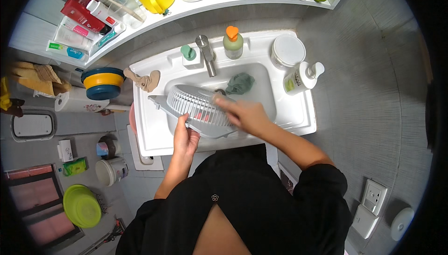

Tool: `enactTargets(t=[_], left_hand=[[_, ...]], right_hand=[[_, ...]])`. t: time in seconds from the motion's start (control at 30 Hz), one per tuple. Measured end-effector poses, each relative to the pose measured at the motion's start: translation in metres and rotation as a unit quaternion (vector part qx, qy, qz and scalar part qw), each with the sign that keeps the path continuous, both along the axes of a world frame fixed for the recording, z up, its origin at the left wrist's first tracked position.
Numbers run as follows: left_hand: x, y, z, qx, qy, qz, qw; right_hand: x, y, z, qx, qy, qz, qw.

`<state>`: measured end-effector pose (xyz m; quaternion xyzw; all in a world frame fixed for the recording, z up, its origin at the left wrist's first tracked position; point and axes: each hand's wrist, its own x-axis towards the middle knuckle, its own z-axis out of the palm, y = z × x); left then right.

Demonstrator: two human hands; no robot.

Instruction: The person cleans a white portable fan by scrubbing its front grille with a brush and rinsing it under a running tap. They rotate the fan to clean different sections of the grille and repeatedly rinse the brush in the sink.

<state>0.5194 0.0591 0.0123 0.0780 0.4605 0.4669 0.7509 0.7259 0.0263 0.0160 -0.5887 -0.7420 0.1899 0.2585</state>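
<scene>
Over the sink basin a grey plastic cover with a domed, slatted grille (191, 103) is held at a tilt. My left hand (185, 138) grips its near edge, thumb on top and the other fingers underneath. Small reddish patches show through the slats; I cannot make out what they are. My right hand (245, 116) is over the right part of the grille, its fingertips smeared by motion. Whether it holds anything does not show. Behind the cover, a wet grey-green cloth (240, 83) lies in the basin near the drain.
Around the white sink (298, 115) stand a faucet (205, 54), an orange-topped pump bottle (233, 45), a white pump bottle (301, 78), a lidded white tub (288, 52) and a beige cloth (143, 80). A crowded shelf (196, 10) hangs above.
</scene>
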Motion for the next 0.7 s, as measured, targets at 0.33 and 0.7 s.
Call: enactTargets(t=[0.33,0.7], left_hand=[[-0.034,-0.013,-0.02,0.201,-0.097,-0.139,0.965],[-0.019,-0.033,0.008,0.108,-0.092,-0.058,0.988]], right_hand=[[0.006,0.034,0.023,-0.133,0.112,0.074,0.982],[0.0,0.056,0.03,-0.199,0.274,0.125,0.933]])
